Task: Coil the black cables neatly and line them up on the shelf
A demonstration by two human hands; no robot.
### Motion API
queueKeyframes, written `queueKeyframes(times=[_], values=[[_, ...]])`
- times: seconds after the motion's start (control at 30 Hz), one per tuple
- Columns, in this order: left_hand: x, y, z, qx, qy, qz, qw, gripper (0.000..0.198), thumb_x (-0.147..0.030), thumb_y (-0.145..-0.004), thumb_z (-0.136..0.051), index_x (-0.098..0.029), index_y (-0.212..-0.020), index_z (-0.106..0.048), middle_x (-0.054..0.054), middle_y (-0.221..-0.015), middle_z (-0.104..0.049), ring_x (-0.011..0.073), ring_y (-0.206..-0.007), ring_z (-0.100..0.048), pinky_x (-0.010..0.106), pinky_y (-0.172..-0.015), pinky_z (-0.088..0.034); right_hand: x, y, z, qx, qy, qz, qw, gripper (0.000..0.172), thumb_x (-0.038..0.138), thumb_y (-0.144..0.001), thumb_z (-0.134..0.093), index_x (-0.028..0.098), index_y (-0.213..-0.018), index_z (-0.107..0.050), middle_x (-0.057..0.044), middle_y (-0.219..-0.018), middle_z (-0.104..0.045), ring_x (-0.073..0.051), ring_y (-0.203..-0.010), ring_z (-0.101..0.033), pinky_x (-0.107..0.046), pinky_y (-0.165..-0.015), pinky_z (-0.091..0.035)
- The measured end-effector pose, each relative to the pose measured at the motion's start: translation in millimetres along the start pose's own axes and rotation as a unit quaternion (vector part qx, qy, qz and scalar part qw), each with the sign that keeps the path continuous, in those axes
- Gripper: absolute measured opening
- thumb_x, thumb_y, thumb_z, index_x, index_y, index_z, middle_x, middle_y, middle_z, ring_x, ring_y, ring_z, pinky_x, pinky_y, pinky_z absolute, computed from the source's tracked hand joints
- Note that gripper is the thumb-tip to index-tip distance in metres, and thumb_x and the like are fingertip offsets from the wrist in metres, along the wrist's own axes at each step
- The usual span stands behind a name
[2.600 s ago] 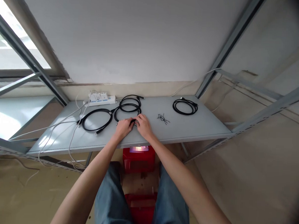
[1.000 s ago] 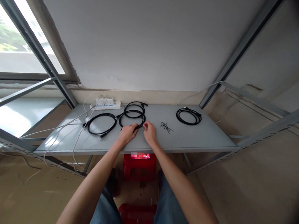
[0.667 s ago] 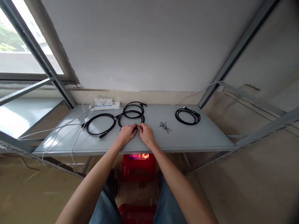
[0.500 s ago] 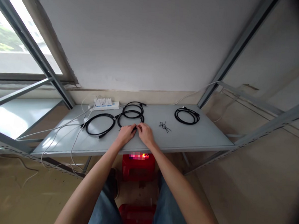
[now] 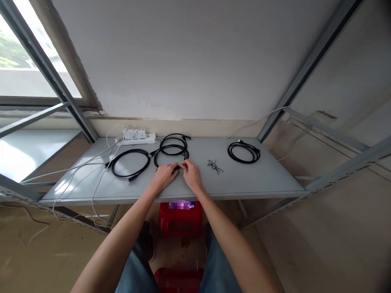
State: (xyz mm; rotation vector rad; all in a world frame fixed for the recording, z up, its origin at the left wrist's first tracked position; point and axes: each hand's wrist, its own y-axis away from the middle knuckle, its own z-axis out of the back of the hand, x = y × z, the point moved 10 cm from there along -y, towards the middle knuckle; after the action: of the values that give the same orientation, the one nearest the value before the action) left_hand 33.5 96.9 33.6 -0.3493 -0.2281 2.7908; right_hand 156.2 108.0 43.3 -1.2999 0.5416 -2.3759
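Note:
My left hand (image 5: 165, 176) is closed on the near side of a coiled black cable (image 5: 156, 160), close to the table's front edge. Beside it my right hand (image 5: 191, 174) pinches with thumb and fingers at the same spot; what lies between those fingertips is too small to make out. Another black cable coil (image 5: 163, 140) overlaps the far side of this one. To the left lies a third coil (image 5: 131, 150) with its plugs showing. A small heap of thin black ties (image 5: 215, 166) rests to the right of my right hand.
One more black cable coil (image 5: 231, 157) lies at the right of the grey tabletop (image 5: 262, 180). A white power strip (image 5: 145, 138) with plugs stands at the back left, its white cords (image 5: 98, 185) crossing the table. Below is a red stool (image 5: 180, 224) bearing a lit screen.
Both hands stay at the cable coil, with only a slight shift of the right fingers. The lit screen below turned from red to purple.

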Motion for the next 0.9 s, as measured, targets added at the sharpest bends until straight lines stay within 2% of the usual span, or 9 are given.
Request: queueKeyframes(times=[0.33,0.53,0.77,0.9], values=[[0.2,-0.7,-1.6,-0.001,0.004,0.002,1.0,0.028,-0.033,-0.106,-0.047,-0.022,-0.123,-0.066,0.011,-0.104,-0.079,0.027,-0.098,-0.075,0.031,-0.081,-0.049,-7.3,-4.1,3.1,-0.01,-0.025,-0.017,1.0,0.013,0.018,-0.095,-0.052,0.024,-0.085,-0.058,-0.005,-0.094,-0.066,-0.022,-0.089,-0.063,-0.031,-0.081,-0.05],[3.3,-1.2,-0.7,-0.016,0.021,0.0,1.0,0.034,-0.042,-0.11,-0.04,-0.022,-0.119,-0.067,0.011,-0.107,-0.079,0.0254,-0.1,-0.075,0.029,-0.081,-0.048,3.8,1.1,0.8,0.005,-0.005,0.014,1.0,0.018,0.013,-0.096,-0.048,0.023,-0.094,-0.063,-0.006,-0.1,-0.066,-0.023,-0.095,-0.064,-0.032,-0.085,-0.05],[6.0,-2.3,-2.5,-0.004,0.014,0.01,1.0,0.032,-0.037,-0.11,-0.043,-0.021,-0.117,-0.069,0.011,-0.109,-0.079,0.0253,-0.102,-0.074,0.03,-0.083,-0.049,14.6,3.6,-6.2,0.032,-0.023,0.067,0.997,0.021,0.012,-0.097,-0.049,0.023,-0.102,-0.067,-0.008,-0.107,-0.065,-0.024,-0.105,-0.064,-0.034,-0.093,-0.053],[6.0,-3.1,-3.6,-0.001,0.018,0.007,1.0,0.031,-0.038,-0.109,-0.044,-0.022,-0.119,-0.069,0.011,-0.112,-0.078,0.0249,-0.103,-0.074,0.029,-0.084,-0.049,14.3,2.0,-6.6,0.03,-0.014,0.062,0.998,0.02,0.011,-0.097,-0.051,0.023,-0.099,-0.067,-0.008,-0.104,-0.067,-0.025,-0.104,-0.063,-0.036,-0.093,-0.053]])
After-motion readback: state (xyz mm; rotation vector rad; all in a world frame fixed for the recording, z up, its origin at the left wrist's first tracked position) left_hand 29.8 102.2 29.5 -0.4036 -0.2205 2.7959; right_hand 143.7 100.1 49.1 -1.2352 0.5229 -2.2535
